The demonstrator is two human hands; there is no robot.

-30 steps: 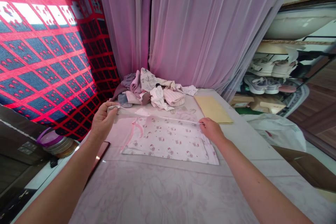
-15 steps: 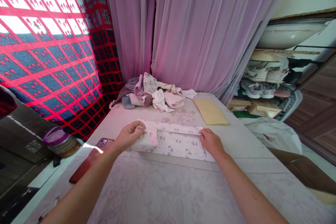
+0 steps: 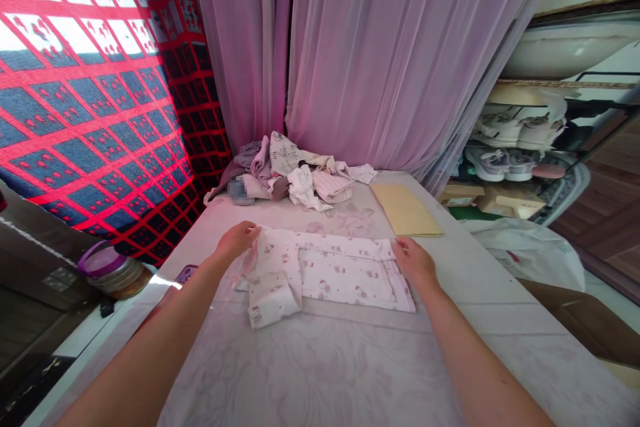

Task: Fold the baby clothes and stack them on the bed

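Both Our Hands at a Folded Garment's Far Edge

We see the printed garment [image 3: 340, 273] lying folded on the tabletop [image 3: 320, 373], one sleeve angled toward us. Our left hand [image 3: 239, 240] pinches its far left corner, fingers narrow. Our right hand [image 3: 416, 263], fingers bent, touches the far right corner; whether it grips, we cannot tell. Beyond lies a clothes pile [image 3: 300, 177], with a yellow folded sheet [image 3: 407, 210] to its right.

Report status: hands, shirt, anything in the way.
Left hand, right hand at far corners of shirt. Partly folded, sleeve past near edge. Clothes pile beyond shirt, not touching.
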